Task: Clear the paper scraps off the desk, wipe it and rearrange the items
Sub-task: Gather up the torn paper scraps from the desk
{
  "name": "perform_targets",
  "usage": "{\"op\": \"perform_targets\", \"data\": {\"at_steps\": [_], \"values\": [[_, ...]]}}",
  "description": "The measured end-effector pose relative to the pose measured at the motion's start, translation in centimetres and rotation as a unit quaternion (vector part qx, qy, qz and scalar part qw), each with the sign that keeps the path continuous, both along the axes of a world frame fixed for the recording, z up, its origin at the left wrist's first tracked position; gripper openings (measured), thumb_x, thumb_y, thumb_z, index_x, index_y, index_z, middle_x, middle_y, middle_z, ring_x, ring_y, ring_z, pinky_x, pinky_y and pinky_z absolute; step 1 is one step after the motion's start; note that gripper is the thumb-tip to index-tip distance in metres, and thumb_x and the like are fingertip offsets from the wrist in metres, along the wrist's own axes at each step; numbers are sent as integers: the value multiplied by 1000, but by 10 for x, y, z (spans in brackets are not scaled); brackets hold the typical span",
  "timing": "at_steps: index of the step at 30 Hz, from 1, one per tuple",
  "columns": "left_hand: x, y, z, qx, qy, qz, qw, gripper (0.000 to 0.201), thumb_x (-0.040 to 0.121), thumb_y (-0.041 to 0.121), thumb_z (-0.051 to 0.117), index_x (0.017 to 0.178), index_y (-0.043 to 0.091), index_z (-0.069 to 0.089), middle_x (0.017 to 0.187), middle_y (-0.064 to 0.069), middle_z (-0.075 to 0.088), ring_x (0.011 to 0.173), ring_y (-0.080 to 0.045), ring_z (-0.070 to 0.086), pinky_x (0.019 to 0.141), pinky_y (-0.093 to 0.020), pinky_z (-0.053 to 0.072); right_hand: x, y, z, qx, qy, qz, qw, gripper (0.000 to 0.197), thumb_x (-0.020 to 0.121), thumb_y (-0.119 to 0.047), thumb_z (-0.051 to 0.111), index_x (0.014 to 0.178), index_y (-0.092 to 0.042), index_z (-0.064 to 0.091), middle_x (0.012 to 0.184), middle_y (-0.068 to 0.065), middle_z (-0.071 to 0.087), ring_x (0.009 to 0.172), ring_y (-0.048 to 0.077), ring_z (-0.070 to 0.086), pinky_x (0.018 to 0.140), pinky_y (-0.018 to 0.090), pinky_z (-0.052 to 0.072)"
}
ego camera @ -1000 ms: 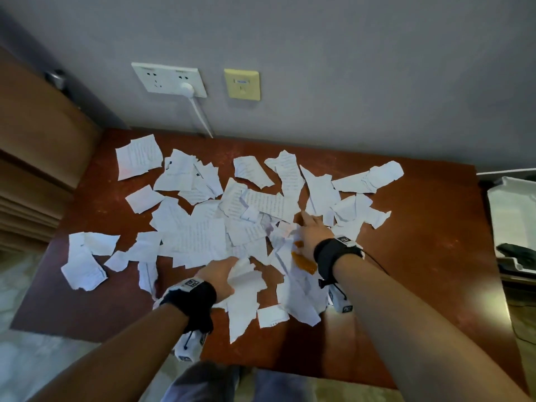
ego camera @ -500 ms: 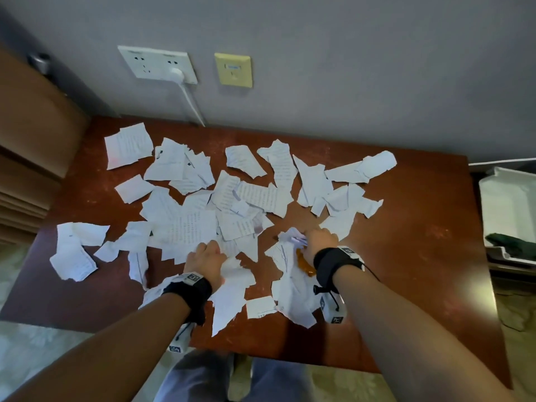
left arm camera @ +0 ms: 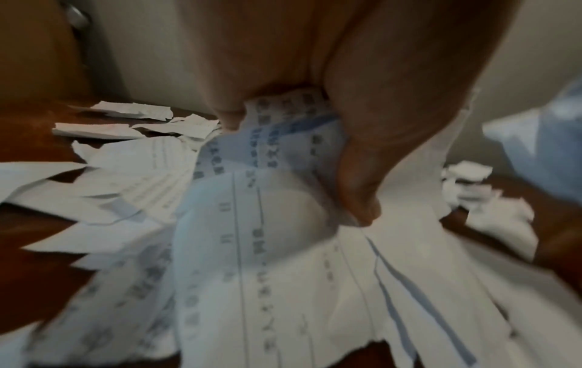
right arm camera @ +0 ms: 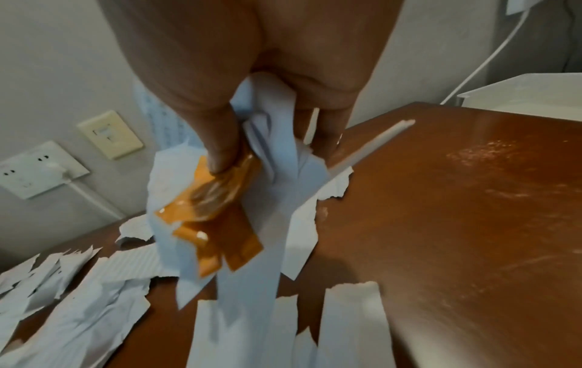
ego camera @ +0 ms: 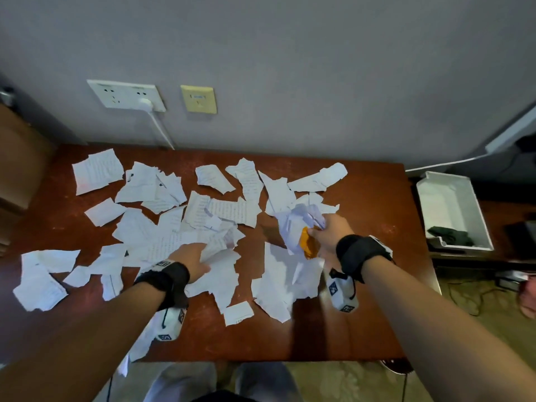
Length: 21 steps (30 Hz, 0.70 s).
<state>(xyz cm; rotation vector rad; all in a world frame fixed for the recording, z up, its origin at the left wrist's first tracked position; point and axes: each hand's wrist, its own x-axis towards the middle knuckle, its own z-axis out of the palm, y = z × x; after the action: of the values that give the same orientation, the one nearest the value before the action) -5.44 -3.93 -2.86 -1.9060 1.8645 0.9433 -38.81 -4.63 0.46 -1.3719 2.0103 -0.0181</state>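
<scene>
Several torn white paper scraps (ego camera: 162, 216) lie spread over the reddish-brown desk (ego camera: 374, 198). My left hand (ego camera: 200, 256) grips a bunch of printed scraps (left arm camera: 277, 139) near the desk's middle, thumb and fingers curled round them. My right hand (ego camera: 322, 230) is lifted a little above the desk on the right, clutching a wad of scraps (right arm camera: 277, 149) together with an orange wrapper (right arm camera: 217, 211) pinned under its thumb. More scraps (ego camera: 284, 282) lie below that hand.
A white tray (ego camera: 435, 195) holding a dark green cloth (ego camera: 451, 237) stands off the desk's right end. A wall socket (ego camera: 127, 95) with a white plug and cord, and a yellow switch plate (ego camera: 198, 99), sit behind the desk. Wooden furniture stands at left.
My right hand has lifted off the desk with the scraps and orange wrapper and shifted right. My left hand has closed on a bunch of scraps in the middle.
</scene>
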Motion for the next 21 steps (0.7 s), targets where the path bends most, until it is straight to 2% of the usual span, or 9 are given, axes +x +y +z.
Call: {"op": "perform_targets", "data": {"at_steps": [3,6,7,8,9,10,12,16,21], "values": [[-20,-1,14,-6,56,38,998,70,90,34,69,148,11,37,150,-12,43,134,-29,45,108,-36,37,-1,12,3,54,29,23,998,33,92,-36,65,76,-15,46,69,2,44,63,16,45,53,25,35],[-47,9,10,18,86,25,996,70,88,33,72,146,11,40,147,-11,47,132,-28,47,107,-34,38,3,30,-15,110,45,54,991,25,91,-34,66,84,-15,53,77,2,51,67,14,49,57,23,41],[-56,15,5,29,92,16,995,68,88,31,72,145,12,42,145,-9,50,130,-27,49,106,-33,38,5,38,-23,114,38,62,991,22,90,-33,67,96,-14,57,90,3,56,75,14,53,64,23,46],[-65,20,-3,32,94,5,995,65,87,29,73,143,14,45,143,-8,52,128,-26,51,104,-32,39,7,44,-35,111,38,73,990,32,88,-33,68,112,-15,57,110,5,57,91,16,55,77,26,50],[-73,26,-12,34,97,-6,995,61,86,28,73,140,18,49,139,-6,56,125,-24,54,103,-31,42,9,49,-45,110,48,96,988,39,86,-35,68,120,-17,57,132,7,50,112,21,51,93,33,49],[-80,31,-20,38,95,-15,995,55,85,27,73,136,22,52,135,-4,59,120,-23,57,101,-32,45,12,53,-54,112,65,125,984,38,86,-38,66,118,-18,61,148,5,36,131,26,39,105,40,41],[-92,42,-35,49,76,-32,995,51,85,26,71,132,26,51,130,-1,62,115,-22,61,97,-34,50,19,61,-67,112,71,170,976,24,89,-38,63,105,-21,68,160,-5,14,146,27,14,113,43,31],[-104,53,-57,62,24,-39,997,59,85,23,70,136,21,42,127,-7,62,111,-27,63,93,-36,53,30,73,-86,75,71,181,978,13,88,-27,59,100,-25,64,153,-5,17,136,27,23,110,47,35],[-113,57,-72,46,-22,-94,994,50,87,22,68,133,21,47,131,-4,53,116,-26,58,95,-37,50,34,70,-103,49,53,181,981,40,87,-15,61,125,-17,48,135,3,36,114,26,44,97,36,47]]}}
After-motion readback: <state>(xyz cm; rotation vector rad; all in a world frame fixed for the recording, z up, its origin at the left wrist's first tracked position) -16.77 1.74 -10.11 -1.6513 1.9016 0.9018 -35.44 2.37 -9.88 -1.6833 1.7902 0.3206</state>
